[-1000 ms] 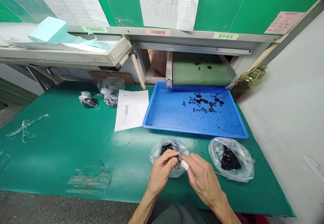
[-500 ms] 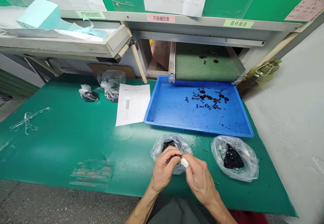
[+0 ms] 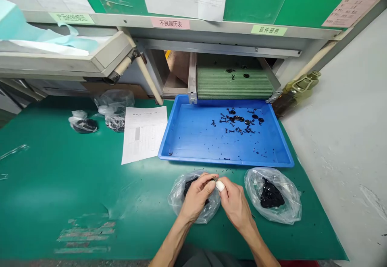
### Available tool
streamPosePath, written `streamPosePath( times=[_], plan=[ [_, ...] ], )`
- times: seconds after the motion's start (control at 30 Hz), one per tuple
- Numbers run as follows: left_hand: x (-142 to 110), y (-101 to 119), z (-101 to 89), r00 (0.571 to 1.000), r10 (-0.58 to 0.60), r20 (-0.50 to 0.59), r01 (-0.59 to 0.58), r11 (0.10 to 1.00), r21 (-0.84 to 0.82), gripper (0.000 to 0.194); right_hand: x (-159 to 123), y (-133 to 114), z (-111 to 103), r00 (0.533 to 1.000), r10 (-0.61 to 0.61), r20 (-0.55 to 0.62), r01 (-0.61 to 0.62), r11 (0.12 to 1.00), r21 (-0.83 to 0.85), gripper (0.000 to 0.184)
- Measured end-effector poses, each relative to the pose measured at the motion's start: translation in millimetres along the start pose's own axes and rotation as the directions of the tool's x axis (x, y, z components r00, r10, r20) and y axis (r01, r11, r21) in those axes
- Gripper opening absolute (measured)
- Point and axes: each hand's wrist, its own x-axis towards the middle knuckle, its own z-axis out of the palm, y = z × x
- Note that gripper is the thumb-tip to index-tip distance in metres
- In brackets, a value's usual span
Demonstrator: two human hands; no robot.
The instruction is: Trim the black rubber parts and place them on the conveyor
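Note:
My left hand (image 3: 197, 196) and my right hand (image 3: 237, 204) meet above an open clear plastic bag (image 3: 174, 196) with black parts in it. Both are closed, fingertips pinched together around a small dark part (image 3: 215, 179) that the fingers mostly hide. A white wrap (image 3: 220, 185) covers one fingertip of the right hand. The end of a thin dark stick (image 3: 253, 216) shows beside the right hand; whether it is held or lies on the table I cannot tell. Another open plastic bag (image 3: 290, 202), on the right, holds glossy black parts (image 3: 271, 194).
Behind the bags, a blue tray (image 3: 193, 148) contains black rings (image 3: 236, 118) and small black scraps. A green conveyor belt (image 3: 232, 87) ends above its back edge. To the left are a printed sheet (image 3: 143, 138) and two tied bags of black parts (image 3: 84, 125). A wall (image 3: 341, 138) bounds the right.
The view has shifted, so the tray and the tabletop things sit further left and slightly lower. Both hands keep their pinch over the bag, with the fingers slightly rearranged.

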Motion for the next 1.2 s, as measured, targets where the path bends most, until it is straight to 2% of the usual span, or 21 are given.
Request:
streamPosePath(
  times=[0.13, 0.2, 0.3, 0.4, 0.47, 0.53, 0.67, 0.77, 0.87, 0.93, 1.07, 1.13, 1.2],
  plan=[
    [23, 12, 15.8, 0.989, -0.072, 0.131, 0.092, 0.985, -0.148, 0.05, 18, 18, -17, 0.971, 0.008, -0.239, -0.033, 0.994, -0.101, 0.029],
    [34, 18, 20.0, 0.992, -0.054, 0.116, 0.071, 0.986, -0.151, 0.056, 26, 28, -25, 0.957, 0.01, -0.291, -0.036, 0.996, -0.084, 0.034],
    [45, 22, 17.2, 1.0, -0.016, -0.005, 0.017, 1.0, 0.023, 0.047, 32, 37, -30, 0.965, 0.009, -0.261, -0.01, 1.0, -0.003, 0.039],
    [44, 21, 5.8, 0.994, 0.04, -0.105, -0.013, 0.968, 0.249, 0.033, 32, 41, -29, 0.972, 0.03, -0.234, -0.011, 0.997, 0.08, 0.039],
    [37, 20, -2.7, 0.982, 0.075, -0.176, -0.019, 0.954, 0.298, 0.028, 30, 42, -27, 0.974, 0.066, -0.216, -0.04, 0.992, 0.121, 0.033],
    [27, 18, -9.8, 0.969, 0.094, -0.228, -0.028, 0.96, 0.279, 0.025, 29, 44, -26, 0.978, 0.109, -0.179, -0.086, 0.988, 0.13, 0.026],
    [-1, 11, -20.3, 0.972, 0.059, -0.226, -0.004, 0.973, 0.233, 0.022, 24, 46, -26, 0.988, 0.136, -0.068, -0.129, 0.988, 0.09, 0.02],
    [-21, 3, -30.1, 0.977, 0.055, -0.206, 0.024, 0.932, 0.361, 0.021, 15, 41, -22, 0.995, 0.087, 0.037, -0.09, 0.991, 0.097, 0.019],
    [-35, -9, -42.1, 0.978, 0.162, -0.129, -0.049, 0.785, 0.617, 0.021, 2, 35, -10, 0.994, 0.032, 0.105, -0.042, 0.995, 0.094, 0.02],
    [-38, -21, -48.6, 0.973, 0.225, -0.053, -0.113, 0.662, 0.741, 0.024, -7, 33, 0, 0.996, 0.023, 0.09, -0.024, 1.0, 0.007, 0.024],
    [-31, -49, -50.4, 0.963, 0.256, 0.089, -0.192, 0.416, 0.889, 0.025, -20, 41, 18, 0.996, 0.072, 0.043, -0.06, 0.969, -0.238, 0.032],
    [-26, -61, -47.3, 0.955, 0.262, 0.136, -0.21, 0.276, 0.938, 0.027, -24, 48, 22, 0.995, 0.089, 0.054, -0.071, 0.958, -0.276, 0.033],
    [-23, -70, -45.1, 0.949, 0.27, 0.16, -0.207, 0.156, 0.966, 0.039, -28, 55, 23, 0.994, 0.105, 0.043, -0.089, 0.959, -0.27, 0.034]
  ],
)
